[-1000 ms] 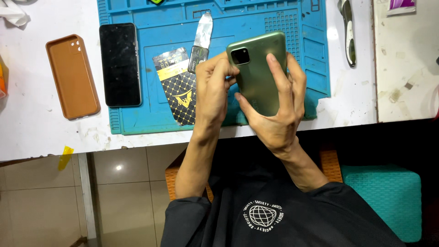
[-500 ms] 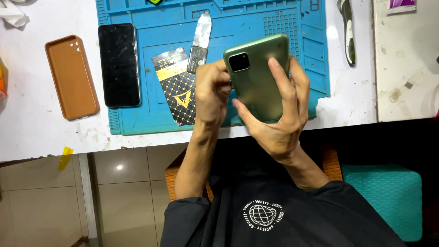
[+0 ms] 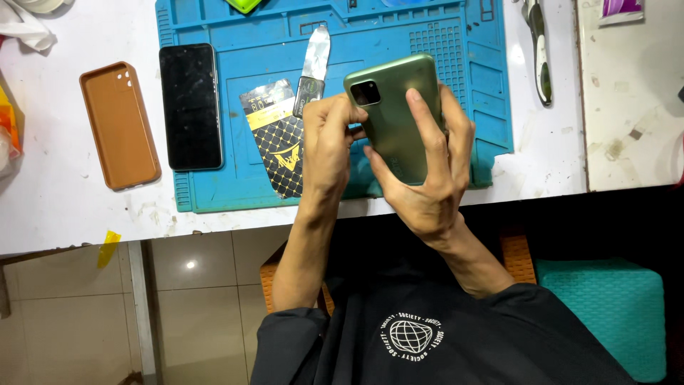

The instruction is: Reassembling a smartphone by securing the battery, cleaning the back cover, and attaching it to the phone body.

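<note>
A green phone (image 3: 397,107) is held back side up above the front edge of the blue work mat (image 3: 228,71), its camera block at the upper left. My right hand (image 3: 427,171) wraps around it from below, fingers spread over the back. My left hand (image 3: 329,139) pinches the phone's left edge just below the camera block. A metal blade tool (image 3: 313,68) lies on the mat just above my left hand, next to a black and gold packet (image 3: 278,142).
A black phone (image 3: 190,107) lies face up on the mat's left edge. A brown phone case (image 3: 119,125) rests on the white table (image 3: 64,207) to its left. A slim hand tool (image 3: 539,53) lies right of the mat. A teal cushion (image 3: 605,314) sits lower right.
Both hands have lifted the green phone slightly up and away from me, tilting it a little. The things on the table have not moved.
</note>
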